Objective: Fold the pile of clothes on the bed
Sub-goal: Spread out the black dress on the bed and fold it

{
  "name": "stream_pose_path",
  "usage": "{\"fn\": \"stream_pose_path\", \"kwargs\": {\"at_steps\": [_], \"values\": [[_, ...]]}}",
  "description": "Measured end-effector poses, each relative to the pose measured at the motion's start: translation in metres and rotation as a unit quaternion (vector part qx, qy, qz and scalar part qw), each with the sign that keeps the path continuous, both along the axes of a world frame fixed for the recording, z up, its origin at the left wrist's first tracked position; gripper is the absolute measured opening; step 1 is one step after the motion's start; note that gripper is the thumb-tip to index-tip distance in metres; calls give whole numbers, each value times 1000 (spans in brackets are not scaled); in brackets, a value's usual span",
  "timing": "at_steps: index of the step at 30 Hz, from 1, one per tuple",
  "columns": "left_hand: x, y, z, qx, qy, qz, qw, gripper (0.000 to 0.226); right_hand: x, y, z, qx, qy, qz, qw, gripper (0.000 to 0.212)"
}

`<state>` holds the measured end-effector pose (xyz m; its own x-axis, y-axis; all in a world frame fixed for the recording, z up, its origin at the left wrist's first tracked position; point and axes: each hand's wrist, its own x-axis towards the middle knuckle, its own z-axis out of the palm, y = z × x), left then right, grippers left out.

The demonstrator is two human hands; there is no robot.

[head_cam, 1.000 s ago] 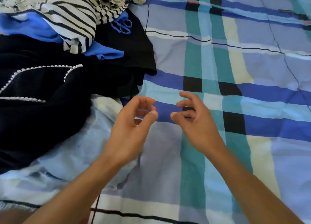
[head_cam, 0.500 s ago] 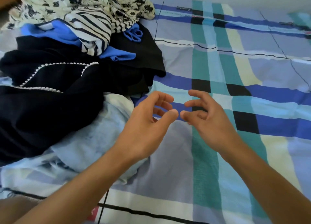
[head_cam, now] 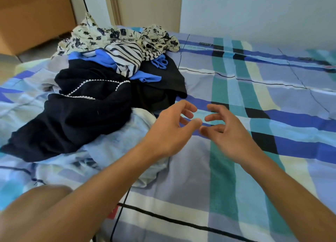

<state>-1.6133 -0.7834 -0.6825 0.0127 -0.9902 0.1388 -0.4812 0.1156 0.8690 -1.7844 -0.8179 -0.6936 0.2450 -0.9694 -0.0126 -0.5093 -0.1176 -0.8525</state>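
A heaped pile of unfolded clothes lies near the far left corner of the bed, which is covered by a blue, teal and cream plaid sheet. A cream floral garment and a black-and-white striped top sit at the back, over a bright blue piece. A black garment with white beaded trim spreads forward onto a crumpled pale blue cloth. The left hand and right hand hover above the sheet just right of the pile's near edge. Their fingers are loosely curled and grasp nothing, and the thumb tips nearly meet. Neither hand touches the clothes.
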Motion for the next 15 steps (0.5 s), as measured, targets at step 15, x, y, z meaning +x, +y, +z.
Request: {"fn": "stream_pose_path", "kwargs": {"at_steps": [15], "values": [[26,-5,15,-27,-205,46,977,37,1,2,1,-19,0,28,999,59]]}}
